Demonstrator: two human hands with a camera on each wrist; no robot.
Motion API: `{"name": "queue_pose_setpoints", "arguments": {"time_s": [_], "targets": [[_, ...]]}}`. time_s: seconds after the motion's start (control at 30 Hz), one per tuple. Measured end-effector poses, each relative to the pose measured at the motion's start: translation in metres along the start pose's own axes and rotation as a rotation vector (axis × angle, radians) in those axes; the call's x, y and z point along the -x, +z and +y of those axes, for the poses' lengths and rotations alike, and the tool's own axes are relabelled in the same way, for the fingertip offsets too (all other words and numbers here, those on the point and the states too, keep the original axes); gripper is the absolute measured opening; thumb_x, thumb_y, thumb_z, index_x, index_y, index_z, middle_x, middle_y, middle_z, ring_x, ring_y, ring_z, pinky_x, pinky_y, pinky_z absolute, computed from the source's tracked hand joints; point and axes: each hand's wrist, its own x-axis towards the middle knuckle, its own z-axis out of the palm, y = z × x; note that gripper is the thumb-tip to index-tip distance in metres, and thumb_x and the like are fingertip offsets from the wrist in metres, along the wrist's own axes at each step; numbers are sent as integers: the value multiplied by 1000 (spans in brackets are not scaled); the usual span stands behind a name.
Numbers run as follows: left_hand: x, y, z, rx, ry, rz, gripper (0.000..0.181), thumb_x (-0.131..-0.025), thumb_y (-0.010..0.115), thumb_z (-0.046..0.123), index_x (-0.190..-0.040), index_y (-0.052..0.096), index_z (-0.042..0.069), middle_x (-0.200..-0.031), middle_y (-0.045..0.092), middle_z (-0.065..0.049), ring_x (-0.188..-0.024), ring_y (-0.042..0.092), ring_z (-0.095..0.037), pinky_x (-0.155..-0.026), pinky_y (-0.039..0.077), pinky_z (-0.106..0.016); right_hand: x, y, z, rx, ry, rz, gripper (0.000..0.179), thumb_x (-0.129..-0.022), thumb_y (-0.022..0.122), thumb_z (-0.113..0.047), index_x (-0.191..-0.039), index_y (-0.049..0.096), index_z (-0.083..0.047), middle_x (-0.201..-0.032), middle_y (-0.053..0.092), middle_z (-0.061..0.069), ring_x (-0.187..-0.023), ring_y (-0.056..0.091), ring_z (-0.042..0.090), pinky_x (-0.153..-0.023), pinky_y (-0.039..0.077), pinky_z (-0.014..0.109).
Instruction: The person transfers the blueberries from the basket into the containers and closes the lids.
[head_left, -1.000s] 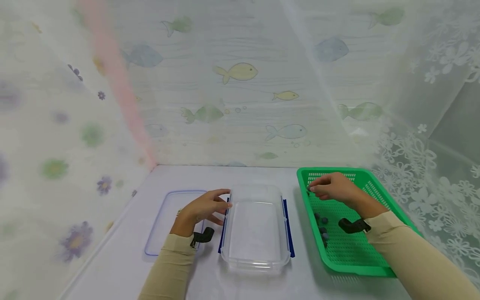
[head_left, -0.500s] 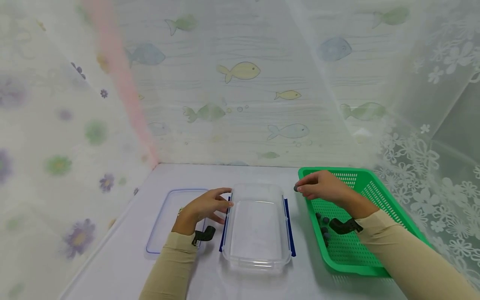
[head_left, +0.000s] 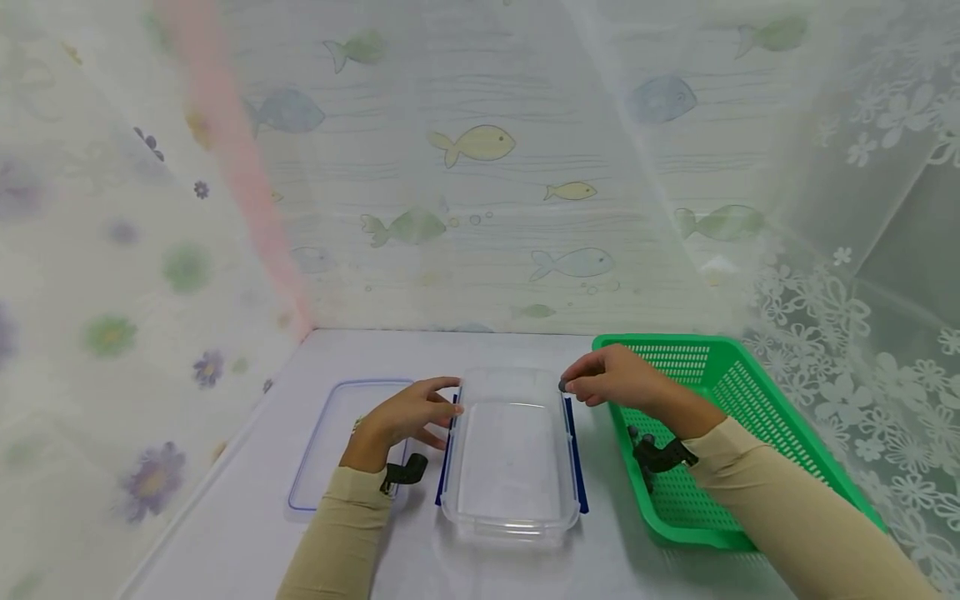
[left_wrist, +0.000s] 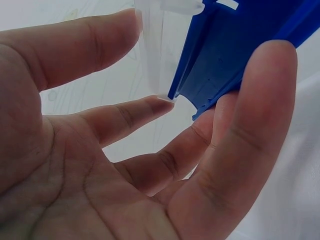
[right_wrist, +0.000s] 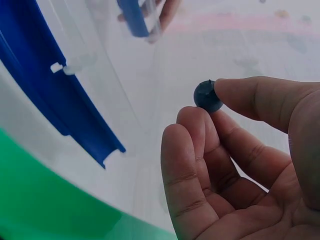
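My right hand (head_left: 617,383) pinches a dark blueberry (right_wrist: 206,96) between thumb and fingertips. In the head view it is at the far right corner of a clear plastic food container (head_left: 510,467) with blue side latches (head_left: 576,458). The container stands without its lid on the table. At its left side, my left hand (head_left: 405,417) rests with spread, lightly bent fingers. The left wrist view has the thumb at the clear wall and other fingertips by the blue latch (left_wrist: 220,55). Several more blueberries (head_left: 647,440) lie along the left side of a green basket (head_left: 735,475), partly hidden by the right wrist camera.
A clear lid with a bluish rim (head_left: 318,442) lies flat on the white table (head_left: 225,533), left of the container and partly behind the left hand. Thin curtains printed with fish (head_left: 480,142) and flowers hang behind and at both sides.
My right hand has lifted the blueberry out of the basket and carried it left, over the basket rim, to the container's edge. The left hand stays in place.
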Motion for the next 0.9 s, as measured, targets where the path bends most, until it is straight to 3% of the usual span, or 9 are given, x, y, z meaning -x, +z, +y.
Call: {"name": "queue_pose_setpoints", "arguments": {"time_s": [0.47, 0.9], "targets": [[-2, -2, -2, 3, 5, -6, 73, -96, 75, 26, -160, 40, 18, -139, 56, -21, -108, 67, -32, -75, 65, -47, -6, 16, -6, -1, -17, -22, 25, -95, 76, -24, -114, 78, -9, -108, 76, 7, -95, 72, 29, -83, 63, 38], [-1, -1, -1, 2, 4, -4, 71, -96, 75, 26, -158, 42, 20, -137, 58, -20, -108, 67, -32, -75, 65, -46, -9, 27, -13, 15, -4, -43, 22, -95, 75, -23, -113, 78, -10, -101, 75, 5, -90, 70, 24, -82, 63, 38]]}}
